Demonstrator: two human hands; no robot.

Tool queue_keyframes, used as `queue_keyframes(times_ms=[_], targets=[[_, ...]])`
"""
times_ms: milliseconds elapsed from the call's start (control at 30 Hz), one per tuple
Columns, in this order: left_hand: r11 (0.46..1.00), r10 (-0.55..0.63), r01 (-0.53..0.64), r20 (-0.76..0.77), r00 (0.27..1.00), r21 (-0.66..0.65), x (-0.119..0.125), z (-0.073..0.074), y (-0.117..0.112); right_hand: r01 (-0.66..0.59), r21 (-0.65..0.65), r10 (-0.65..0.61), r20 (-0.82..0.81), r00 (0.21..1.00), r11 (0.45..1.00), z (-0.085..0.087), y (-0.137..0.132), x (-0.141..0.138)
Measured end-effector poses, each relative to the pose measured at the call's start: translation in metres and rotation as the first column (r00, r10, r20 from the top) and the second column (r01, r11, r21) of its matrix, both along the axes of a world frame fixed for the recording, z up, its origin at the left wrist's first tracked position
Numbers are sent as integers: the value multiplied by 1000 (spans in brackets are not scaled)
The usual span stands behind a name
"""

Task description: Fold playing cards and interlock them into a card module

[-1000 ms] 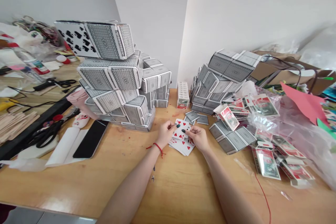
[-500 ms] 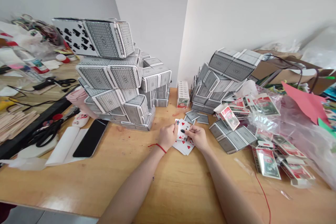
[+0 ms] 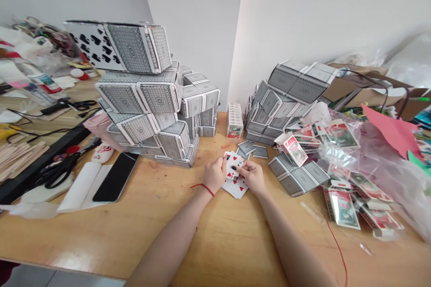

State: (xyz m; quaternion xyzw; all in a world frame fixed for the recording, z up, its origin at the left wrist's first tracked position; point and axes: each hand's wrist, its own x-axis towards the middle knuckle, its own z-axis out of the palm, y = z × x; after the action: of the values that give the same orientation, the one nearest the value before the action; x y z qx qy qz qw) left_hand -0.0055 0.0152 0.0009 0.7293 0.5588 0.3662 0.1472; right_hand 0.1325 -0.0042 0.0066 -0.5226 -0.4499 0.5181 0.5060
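- Far left: flat wooden sticks lie in a heap; a plastic bottle lies behind them, and black-handled scissors are nearer the front.
- Left: a white roll is beside a dark-screened smartphone, both on the wooden table.
- Left of centre: a tall stack of card-covered boxes shows mostly grey patterned backs; its top box bears a spade face at one end.
- Centre, left hand: a red cord bracelet circles the wrist; thumb and fingers pinch the left edge of a face-up playing card marked with red hearts.
- Centre: the pinched card is between the two hands, overlapping loose face-up cards; a row of small card packs stands behind.
- Centre, right hand: thumb and fingers pinch the card's right side, near face-down cards.
- Right: a second card-covered stack rises behind a lower card-covered block, on which a red-and-white card box leans.
- Far right: opened card boxes lie near a red thread.
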Motion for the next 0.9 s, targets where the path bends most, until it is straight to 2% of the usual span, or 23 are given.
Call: queue_keyframes(times_ms=[100,233,300,567,800,900], targets=[[999,-26,28,81,996,-36,-2,2,2,60,-5,-60,28,998,998,-3,1,2],[977,-195,206,182,964,-45,-3,7,4,162,-2,-162,37,986,987,-5,5,8],[966,-242,256,215,946,-41,-2,8,5,186,-1,-186,36,982,983,-6,5,10],[965,-203,233,222,954,-118,0,2,3,203,4,-203,23,979,979,-9,5,6],[982,-165,178,160,973,-69,-2,3,2,29,48,-29,-2,1000,998,-7,6,8],[980,-183,189,98,978,-59,-4,3,2,15,75,-16,15,1000,997,-5,4,9]])
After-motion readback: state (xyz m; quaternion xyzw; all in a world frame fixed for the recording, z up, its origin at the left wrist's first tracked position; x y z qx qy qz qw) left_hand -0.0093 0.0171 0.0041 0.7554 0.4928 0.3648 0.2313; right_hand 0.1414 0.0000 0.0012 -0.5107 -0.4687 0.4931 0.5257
